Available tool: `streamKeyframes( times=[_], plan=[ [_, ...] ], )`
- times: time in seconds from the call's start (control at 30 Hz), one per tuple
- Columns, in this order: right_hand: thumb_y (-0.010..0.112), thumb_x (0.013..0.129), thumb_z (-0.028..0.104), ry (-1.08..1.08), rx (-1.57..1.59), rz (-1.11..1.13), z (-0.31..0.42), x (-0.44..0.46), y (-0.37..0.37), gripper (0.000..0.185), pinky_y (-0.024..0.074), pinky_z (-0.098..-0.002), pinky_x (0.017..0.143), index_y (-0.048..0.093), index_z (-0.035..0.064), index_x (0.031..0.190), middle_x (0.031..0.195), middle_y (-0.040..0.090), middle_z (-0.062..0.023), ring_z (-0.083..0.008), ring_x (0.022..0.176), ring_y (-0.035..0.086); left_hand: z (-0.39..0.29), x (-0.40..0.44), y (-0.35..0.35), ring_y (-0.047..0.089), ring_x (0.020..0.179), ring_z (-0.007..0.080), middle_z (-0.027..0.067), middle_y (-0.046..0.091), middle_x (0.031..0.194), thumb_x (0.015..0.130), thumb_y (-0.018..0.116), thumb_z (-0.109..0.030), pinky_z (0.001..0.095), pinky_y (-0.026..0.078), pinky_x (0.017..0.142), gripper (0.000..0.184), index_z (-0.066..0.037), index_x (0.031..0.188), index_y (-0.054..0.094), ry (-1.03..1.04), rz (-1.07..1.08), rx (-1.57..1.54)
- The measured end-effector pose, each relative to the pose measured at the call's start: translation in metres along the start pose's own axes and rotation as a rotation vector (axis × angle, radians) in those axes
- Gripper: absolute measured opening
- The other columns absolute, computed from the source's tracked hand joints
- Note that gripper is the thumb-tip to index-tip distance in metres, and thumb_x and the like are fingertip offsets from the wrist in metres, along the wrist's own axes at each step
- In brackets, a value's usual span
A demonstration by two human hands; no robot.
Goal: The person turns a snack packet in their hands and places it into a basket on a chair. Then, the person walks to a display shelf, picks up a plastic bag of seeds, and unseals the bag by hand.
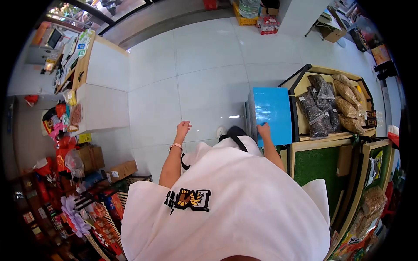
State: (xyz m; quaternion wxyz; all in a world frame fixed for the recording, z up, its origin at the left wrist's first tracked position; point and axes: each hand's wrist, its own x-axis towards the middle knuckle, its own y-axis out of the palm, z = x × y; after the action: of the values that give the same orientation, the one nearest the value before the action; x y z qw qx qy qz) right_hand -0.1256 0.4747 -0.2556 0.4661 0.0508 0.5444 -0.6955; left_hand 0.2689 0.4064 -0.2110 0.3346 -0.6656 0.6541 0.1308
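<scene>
My left hand (183,127) is held out above the tiled floor, its fingers loosely curled with nothing visible in them. A pale band circles that wrist. On the other side, my right hand (264,129) appears against the near left part of a bright blue box (274,108) with a grey side. Its fingers are curled in. Whether they touch the box or hold something small cannot be made out. Below the hands, a white shoe (221,131) shows beneath my white shirt (235,200).
Right of the blue box, a wooden display bin (300,130) holds several bags of dried goods (324,104). A green-lined shelf (315,167) stands nearer. At the left is a white counter (104,104), with cardboard boxes (124,170) below it. Red bottle packs (267,25) stand far ahead.
</scene>
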Motion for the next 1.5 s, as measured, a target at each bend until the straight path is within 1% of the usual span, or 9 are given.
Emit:
streamKeyframes(
  times=[0.3,0.47,0.63,0.73,0.77,1.0,1.13,1.23,1.5],
  plan=[
    [0.06,0.06,0.038,0.136,0.126,-0.087,-0.021,0.036,0.005,0.061,0.0364,-0.0407,0.082,0.045,-0.0036,0.102,0.104,0.045,-0.0268,-0.0375,0.096,0.045,0.039,0.038,0.009,0.051,0.058,0.0112,0.0057,0.059,0.075,0.077,0.047,-0.026,0.0252,0.04,0.05,0.025,-0.006,0.09,0.056,-0.267,0.273,0.172],
    [0.062,0.058,0.046,0.278,0.263,-0.234,0.001,0.067,0.0,0.068,0.0389,-0.0413,0.077,0.048,-0.0094,0.096,0.094,0.05,-0.0287,-0.0384,0.089,0.049,0.077,0.107,-0.041,0.052,0.059,0.0135,0.0078,0.059,0.075,0.077,0.046,-0.025,0.0286,0.042,0.053,0.025,-0.006,0.089,0.056,0.54,0.409,0.802],
    [0.055,0.062,0.055,0.45,0.267,-0.32,0.055,0.088,-0.021,0.077,0.039,-0.0407,0.077,0.049,-0.0137,0.095,0.096,0.049,-0.0315,-0.0401,0.092,0.048,0.073,0.246,-0.094,0.053,0.06,0.0141,0.0084,0.06,0.074,0.077,0.044,-0.024,0.0299,0.043,0.053,0.025,-0.005,0.088,0.057,1.073,0.393,1.125],
    [0.052,0.062,0.058,0.5,0.286,-0.305,0.079,0.123,-0.035,0.076,0.0384,-0.0406,0.079,0.05,-0.0107,0.095,0.098,0.05,-0.0276,-0.0379,0.093,0.048,-0.103,0.263,-0.06,0.051,0.049,0.0131,0.0066,0.059,0.066,0.075,0.043,-0.024,0.026,0.039,0.041,0.028,-0.003,0.084,0.058,0.008,0.212,0.723],
    [0.052,0.061,0.058,0.489,0.288,-0.284,0.087,0.13,-0.038,0.076,0.0381,-0.0404,0.08,0.049,-0.0077,0.1,0.101,0.051,-0.0241,-0.0353,0.094,0.049,-0.134,0.285,-0.044,0.051,0.049,0.0128,0.0071,0.058,0.064,0.075,0.044,-0.024,0.0251,0.039,0.041,0.027,-0.003,0.084,0.058,-0.098,0.098,0.437],
    [0.059,0.062,0.046,0.55,0.308,-0.313,0.108,0.136,-0.04,0.069,0.0382,-0.0419,0.079,0.046,-0.0113,0.098,0.102,0.047,-0.0277,-0.0374,0.094,0.047,-0.312,0.315,0.112,0.048,0.064,0.0065,0.0004,0.057,0.077,0.081,0.042,-0.024,0.0193,0.038,0.054,0.023,-0.01,0.094,0.055,0.118,0.405,0.288],
    [0.06,0.063,0.04,0.666,0.356,-0.334,0.13,0.125,-0.034,0.079,0.0349,-0.0411,0.085,0.025,-0.0026,0.119,0.115,0.032,-0.0219,-0.0366,0.104,0.036,-0.301,0.357,0.176,0.052,0.062,0.0102,0.005,0.058,0.073,0.081,0.045,-0.025,0.0225,0.04,0.053,0.024,-0.006,0.089,0.056,0.128,0.743,0.4],
    [0.061,0.063,0.038,0.854,0.425,-0.458,0.123,0.137,-0.027,0.076,0.0357,-0.0426,0.083,0.028,-0.0029,0.118,0.113,0.034,-0.0225,-0.0379,0.101,0.039,-0.322,0.369,0.211,0.052,0.068,0.0147,0.0076,0.059,0.075,0.078,0.048,-0.02,0.0262,0.042,0.064,0.026,0.001,0.088,0.057,0.466,0.788,0.817],
    [0.061,0.062,0.035,0.989,0.711,-0.386,0.155,0.183,-0.031,0.055,0.0373,-0.037,0.084,0.05,0.0025,0.104,0.106,0.047,-0.0225,-0.0339,0.099,0.044,-0.427,0.489,0.269,0.054,0.061,0.0137,0.0074,0.06,0.075,0.076,0.048,-0.021,0.0251,0.042,0.052,0.025,-0.004,0.092,0.057,0.081,0.854,0.808]
  ],
)
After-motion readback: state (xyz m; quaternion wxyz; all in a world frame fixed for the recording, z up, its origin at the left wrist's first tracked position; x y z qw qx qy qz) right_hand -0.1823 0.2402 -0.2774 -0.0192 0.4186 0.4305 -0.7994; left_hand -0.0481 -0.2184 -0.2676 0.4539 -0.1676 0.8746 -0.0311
